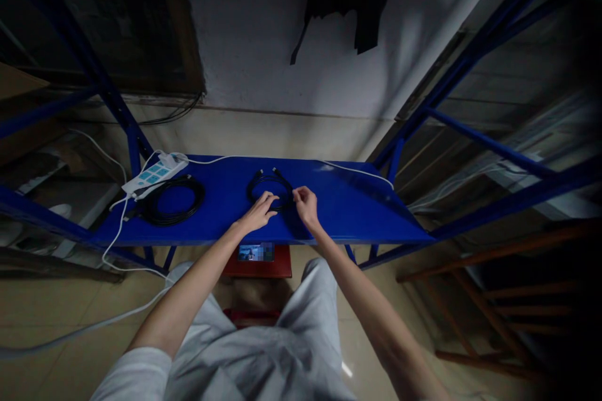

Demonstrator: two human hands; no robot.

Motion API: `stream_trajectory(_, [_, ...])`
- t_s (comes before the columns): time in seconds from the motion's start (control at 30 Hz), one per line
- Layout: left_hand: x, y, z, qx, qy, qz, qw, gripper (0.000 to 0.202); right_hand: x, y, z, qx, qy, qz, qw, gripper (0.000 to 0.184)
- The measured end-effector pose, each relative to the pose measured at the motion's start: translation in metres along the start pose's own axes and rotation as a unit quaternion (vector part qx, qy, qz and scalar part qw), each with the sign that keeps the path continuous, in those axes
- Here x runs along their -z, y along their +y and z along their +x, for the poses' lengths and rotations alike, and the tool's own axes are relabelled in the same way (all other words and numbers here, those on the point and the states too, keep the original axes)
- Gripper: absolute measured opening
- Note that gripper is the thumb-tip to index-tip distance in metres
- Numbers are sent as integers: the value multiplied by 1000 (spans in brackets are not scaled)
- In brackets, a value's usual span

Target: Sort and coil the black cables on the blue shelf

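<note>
A thin black cable (256, 183) lies in a round coil on the blue shelf (226, 188), its two plug ends pointing up at the far side. My left hand (258, 213) is over the near left part of this coil, thumb and fingers apart. At the coil's right edge, my right hand (306, 205) is closed in a pinch. Whatever sits between those fingertips is too small to make out. To the left rests a second, thicker black cable coil (200, 200), apart from both hands.
A white power strip (156, 175) with blue sockets stands at the shelf's left end. Its white cord (113, 244) hangs over the edge to the floor. Blue posts (397, 160) rise at both sides. Under the front edge, a phone-like screen (256, 252) lies on a red stool (282, 263).
</note>
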State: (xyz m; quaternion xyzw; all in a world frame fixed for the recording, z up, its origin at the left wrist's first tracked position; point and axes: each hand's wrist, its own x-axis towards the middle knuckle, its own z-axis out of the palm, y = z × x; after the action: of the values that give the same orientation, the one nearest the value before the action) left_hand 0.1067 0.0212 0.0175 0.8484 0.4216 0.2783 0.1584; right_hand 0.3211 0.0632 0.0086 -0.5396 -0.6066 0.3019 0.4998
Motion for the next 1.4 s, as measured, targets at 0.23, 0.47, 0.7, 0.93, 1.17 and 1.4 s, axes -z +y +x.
stream_trajectory(0.23, [4, -3, -11, 5, -6, 78, 997, 14, -30, -7, -10, 38, -63, -169, 983, 24])
stream_trajectory(0.47, [3, -2, -8, 33, -28, 152, 987, 18, -26, 2, 5, 33, -193, -81, 977, 24])
stream_trajectory(0.7, [5, 1, -8, 25, -24, 166, 985, 20, -16, -19, 52, 81, -401, -168, 897, 9])
stream_trajectory(0.93, [2, -6, -8, 33, -28, 178, 983, 22, -35, -32, 66, 94, -503, -181, 840, 16])
stream_trajectory(1.17, [6, -2, -9, 35, -41, 193, 980, 22, -21, -12, 65, 84, -567, -193, 796, 14])
stream_trajectory(1.4, [5, -1, -9, 39, -36, 192, 980, 23, -8, -12, 43, 151, -506, -235, 816, 42])
